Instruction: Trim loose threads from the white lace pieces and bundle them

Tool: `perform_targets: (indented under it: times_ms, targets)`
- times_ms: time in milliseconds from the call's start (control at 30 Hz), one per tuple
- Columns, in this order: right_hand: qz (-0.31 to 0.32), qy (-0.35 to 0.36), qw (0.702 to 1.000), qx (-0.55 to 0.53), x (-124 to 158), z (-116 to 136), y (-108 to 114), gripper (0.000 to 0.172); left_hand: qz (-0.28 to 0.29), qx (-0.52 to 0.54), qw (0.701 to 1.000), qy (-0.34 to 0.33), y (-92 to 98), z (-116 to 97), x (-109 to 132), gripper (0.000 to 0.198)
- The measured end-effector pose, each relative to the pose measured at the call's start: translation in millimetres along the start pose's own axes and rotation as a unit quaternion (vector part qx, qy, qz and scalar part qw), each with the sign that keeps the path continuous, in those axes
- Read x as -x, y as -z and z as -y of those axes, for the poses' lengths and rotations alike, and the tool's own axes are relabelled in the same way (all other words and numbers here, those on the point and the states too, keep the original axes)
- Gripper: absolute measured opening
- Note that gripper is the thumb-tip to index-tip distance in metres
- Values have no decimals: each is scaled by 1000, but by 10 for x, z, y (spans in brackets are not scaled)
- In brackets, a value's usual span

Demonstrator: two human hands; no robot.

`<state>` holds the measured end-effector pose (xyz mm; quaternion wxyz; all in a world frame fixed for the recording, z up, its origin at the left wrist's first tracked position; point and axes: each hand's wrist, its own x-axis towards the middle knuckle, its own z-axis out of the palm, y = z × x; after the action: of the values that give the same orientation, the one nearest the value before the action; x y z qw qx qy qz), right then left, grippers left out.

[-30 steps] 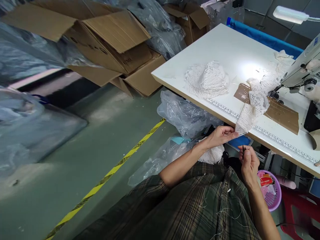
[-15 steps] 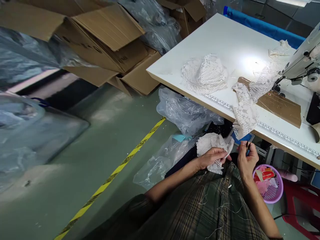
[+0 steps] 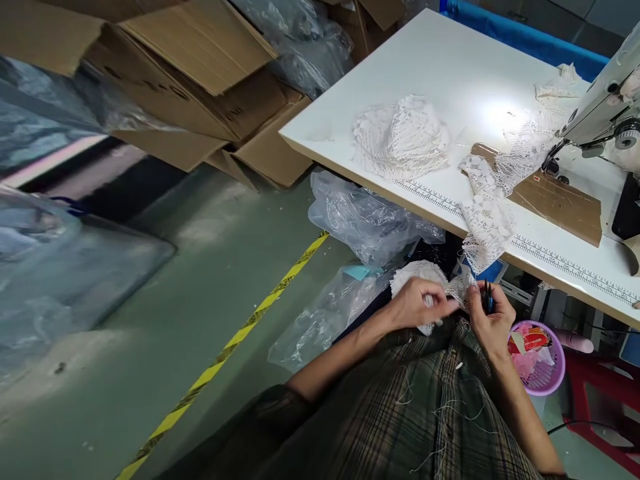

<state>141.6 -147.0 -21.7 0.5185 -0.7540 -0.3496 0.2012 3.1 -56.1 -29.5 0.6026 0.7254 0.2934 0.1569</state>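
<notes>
My left hand (image 3: 417, 305) is closed over a piece of white lace (image 3: 419, 272) in my lap, its fingers slightly blurred and pointing right. Part of the lace runs across to my right hand (image 3: 493, 319), where thumb and fingertips pinch its edge. In that same hand I hold small thread snips (image 3: 489, 297), dark blades pointing up and a bit of blue showing. Above my hands a lace strip (image 3: 484, 217) hangs over the table's front edge and stretches back to the sewing machine (image 3: 595, 113). A pile of white lace pieces (image 3: 403, 137) lies on the table, left of the strip.
The white table (image 3: 385, 73) bears a printed ruler along its front edge and a brown cardboard piece (image 3: 560, 203). A purple basket (image 3: 544, 383) with scraps stands at my right, near a red stool (image 3: 595, 407). Cardboard boxes (image 3: 200, 47) and plastic bags (image 3: 370, 217) lie leftward.
My right hand has come slightly left and now pinches the lace edge, snips still in it. The left hand has turned over the lace. The whole view has shifted a little.
</notes>
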Motion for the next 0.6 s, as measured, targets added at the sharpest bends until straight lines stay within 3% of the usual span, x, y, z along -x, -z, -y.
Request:
perform_targets:
  times_ms: [100,200,300,433,600]
  targets:
    - [27,16,999,-18,1,76,51,30,-96,-36,992,-75,206,-92,-156,33]
    - [59,33,998,-18,4,115,71,26,-31,-14,992,-122,251,-106,-359,43]
    - [76,46,996,-3,-10,107,98,24,45,32,990,-132,199,-93,-472,35]
    - [111,61,992,13,-70,49,179,28,38,73,993,-87,181,-97,-434,38]
    - [176,61,980,72,-159,-8,203,49,46,61,997,0,291,-151,-317,42]
